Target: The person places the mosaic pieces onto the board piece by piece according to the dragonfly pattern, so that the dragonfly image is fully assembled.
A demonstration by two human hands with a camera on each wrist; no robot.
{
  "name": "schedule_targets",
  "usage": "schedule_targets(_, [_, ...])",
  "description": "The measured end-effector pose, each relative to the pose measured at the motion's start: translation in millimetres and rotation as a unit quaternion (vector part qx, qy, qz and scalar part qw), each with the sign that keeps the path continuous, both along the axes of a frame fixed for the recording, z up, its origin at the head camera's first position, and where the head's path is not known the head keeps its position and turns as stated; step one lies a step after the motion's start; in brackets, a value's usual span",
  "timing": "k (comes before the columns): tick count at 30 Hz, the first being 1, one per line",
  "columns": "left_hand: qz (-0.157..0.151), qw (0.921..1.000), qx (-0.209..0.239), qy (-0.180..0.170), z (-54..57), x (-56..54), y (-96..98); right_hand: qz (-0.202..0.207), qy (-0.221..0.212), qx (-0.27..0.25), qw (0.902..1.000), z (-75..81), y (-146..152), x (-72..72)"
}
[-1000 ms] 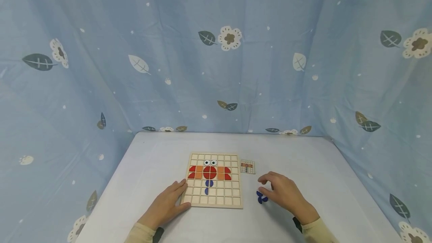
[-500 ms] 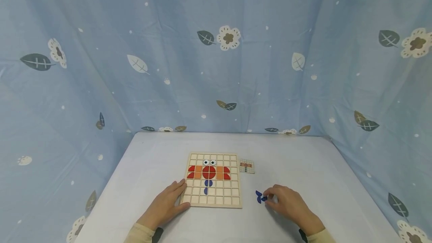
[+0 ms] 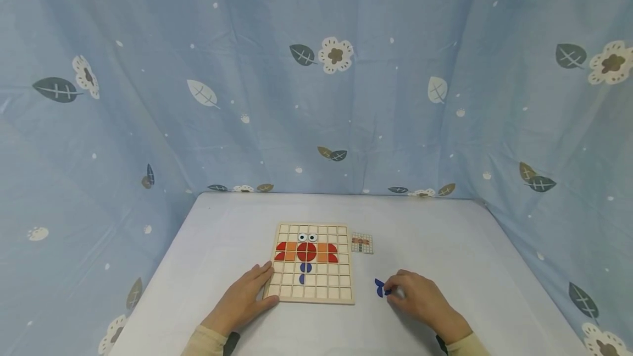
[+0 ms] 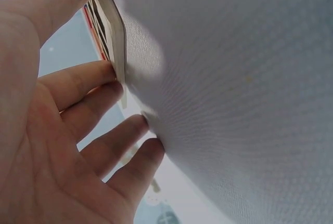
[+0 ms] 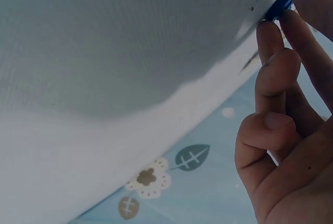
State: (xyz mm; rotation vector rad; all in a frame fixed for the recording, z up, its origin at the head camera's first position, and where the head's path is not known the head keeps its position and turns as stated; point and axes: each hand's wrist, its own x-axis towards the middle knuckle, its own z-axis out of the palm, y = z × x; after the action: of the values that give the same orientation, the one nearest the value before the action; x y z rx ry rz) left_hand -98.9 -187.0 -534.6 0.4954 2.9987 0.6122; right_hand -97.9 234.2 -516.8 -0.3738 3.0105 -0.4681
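A wooden grid board (image 3: 328, 293) lies on the table with flat coloured pieces in its cells. Two eye pieces (image 3: 313, 238) sit above a red circle (image 3: 306, 252), which has orange squares (image 3: 322, 253) and red rounded pieces to either side. Below it are several blue pieces (image 3: 302, 278). My left hand (image 3: 244, 296) rests at the board's left near corner, fingers along the left edge and thumb at the near edge. To the board's right, my right hand (image 3: 420, 300) pinches a blue half-round piece (image 5: 279, 7) between thumb and fingertips, beside other blue pieces (image 3: 379, 291).
A small pattern card (image 3: 362, 244) with a matching gridded picture lies at the board's right edge. The white table (image 3: 435, 235) is enclosed by a blue printed curtain (image 3: 257, 136) at the back and both sides.
My right hand has come down and slightly right, and its fingertips have closed on one of the blue pieces. My left hand has stayed at the board.
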Motion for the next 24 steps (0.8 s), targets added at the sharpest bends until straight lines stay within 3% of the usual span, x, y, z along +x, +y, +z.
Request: schedule_targets(24, [0.003,1.0,-0.001,-0.006,5.7,1.4,2.1,0.007,0.009,0.005,0.9999,-4.0,4.2,-3.7])
